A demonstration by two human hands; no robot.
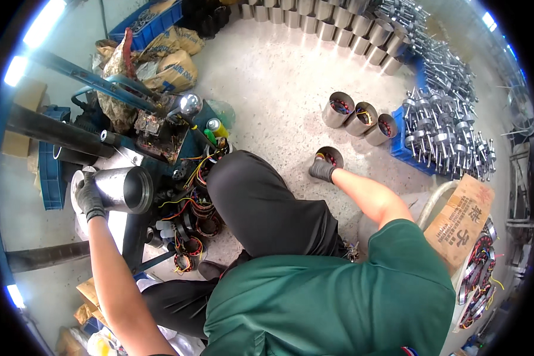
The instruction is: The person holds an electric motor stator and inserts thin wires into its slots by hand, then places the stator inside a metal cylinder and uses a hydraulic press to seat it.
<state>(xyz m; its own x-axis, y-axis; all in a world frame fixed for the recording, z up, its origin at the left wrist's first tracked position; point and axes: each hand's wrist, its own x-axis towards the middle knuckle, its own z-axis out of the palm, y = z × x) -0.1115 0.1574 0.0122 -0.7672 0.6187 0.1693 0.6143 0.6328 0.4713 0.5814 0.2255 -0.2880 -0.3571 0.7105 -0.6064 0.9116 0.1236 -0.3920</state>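
Observation:
My left hand [89,196], in a dark glove, is closed around the end of a wide steel cylinder [120,188] at the press on the left. The cylinder's hollow end faces right. Out to the right, my gloved right hand [323,171] grips the near rim of a metal motor housing [337,155] standing on the floor. Coloured windings show inside that housing; part of my fingers is hidden by its wall. Just beyond it, a row of three similar housings [362,120] stands upright with windings and wires inside.
A blue press frame [95,83] with a lever ball rises at left, wired stator rings [190,245] heaped below it. Blue crates of rotors with shafts [448,133] line the right side. Rows of steel housings [326,29] stand far back. A cardboard piece [460,222] lies near my right elbow.

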